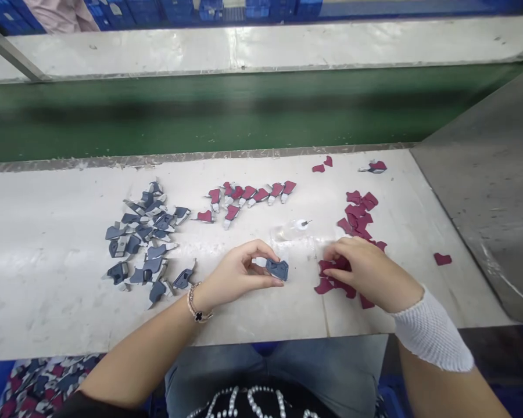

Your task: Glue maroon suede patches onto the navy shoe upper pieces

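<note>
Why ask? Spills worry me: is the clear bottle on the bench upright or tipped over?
Tipped over: the clear bottle lies on its side on the white bench, its cap pointing right.

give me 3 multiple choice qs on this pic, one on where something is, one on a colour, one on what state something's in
1. Where is the beaded bracelet?
A) On the right wrist
B) On the left wrist
C) Hanging from the right hand's fingers

2. What colour are the loose pieces under the right hand?
A) Maroon
B) Green
C) White

3. What is the left hand doing with the dark blue piece?
A) Pressing it flat on the table
B) Resting apart from it
C) Pinching it from both sides

Answers:
1. B, the bracelet circles the left wrist, while the right wrist wears a white mesh sleeve.
2. A, the loose pieces show a deep maroon around the right hand.
3. C, the thumb and fingertips grip the piece above the table.
</note>
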Demonstrator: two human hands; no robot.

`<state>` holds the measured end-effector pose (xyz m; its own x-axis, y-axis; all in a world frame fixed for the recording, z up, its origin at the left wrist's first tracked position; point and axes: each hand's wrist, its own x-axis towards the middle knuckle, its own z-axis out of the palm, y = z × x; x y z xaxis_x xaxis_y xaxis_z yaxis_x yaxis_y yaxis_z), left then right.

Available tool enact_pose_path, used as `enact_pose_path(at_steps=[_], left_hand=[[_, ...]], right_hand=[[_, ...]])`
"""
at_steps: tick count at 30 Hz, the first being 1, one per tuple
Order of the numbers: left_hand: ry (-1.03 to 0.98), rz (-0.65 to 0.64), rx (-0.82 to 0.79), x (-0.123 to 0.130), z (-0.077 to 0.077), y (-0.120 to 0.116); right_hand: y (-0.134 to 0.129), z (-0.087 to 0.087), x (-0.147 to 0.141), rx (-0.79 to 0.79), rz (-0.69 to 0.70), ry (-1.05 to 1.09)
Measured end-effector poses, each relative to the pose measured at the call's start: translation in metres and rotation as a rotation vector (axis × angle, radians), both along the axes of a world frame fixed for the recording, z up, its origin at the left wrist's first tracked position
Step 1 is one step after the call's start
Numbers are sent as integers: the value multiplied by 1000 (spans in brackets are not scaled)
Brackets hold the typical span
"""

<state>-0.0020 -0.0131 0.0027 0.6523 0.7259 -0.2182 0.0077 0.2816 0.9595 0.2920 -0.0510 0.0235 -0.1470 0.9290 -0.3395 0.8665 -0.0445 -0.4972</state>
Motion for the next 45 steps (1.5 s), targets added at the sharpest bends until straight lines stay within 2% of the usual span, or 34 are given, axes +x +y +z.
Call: enact_pose_path(at_steps=[3, 8, 12, 18, 22, 31, 37, 45], left_hand=[[22, 19, 10, 1, -2, 0], [23, 116, -41, 6, -7, -4], [0, 201, -25, 13, -10, -11], [103, 242, 108, 16, -14, -18], [135, 247, 155, 15, -17, -18], [174, 227, 252, 13, -20, -17], [215, 209, 296, 10, -19, -15], [149, 180, 265, 8, -13, -12]], right_hand=[[2, 0, -7, -41, 10, 33], [-1, 19, -19, -136, -31, 218], [-7, 27, -34, -134, -109, 356], [-11, 18, -66, -169, -244, 606], [-9, 6, -76, -210, -291, 704], [-4, -1, -72, -227, -310, 707], [-1, 5, -73, -237, -311, 673], [0, 16, -72, -266, -259, 637]])
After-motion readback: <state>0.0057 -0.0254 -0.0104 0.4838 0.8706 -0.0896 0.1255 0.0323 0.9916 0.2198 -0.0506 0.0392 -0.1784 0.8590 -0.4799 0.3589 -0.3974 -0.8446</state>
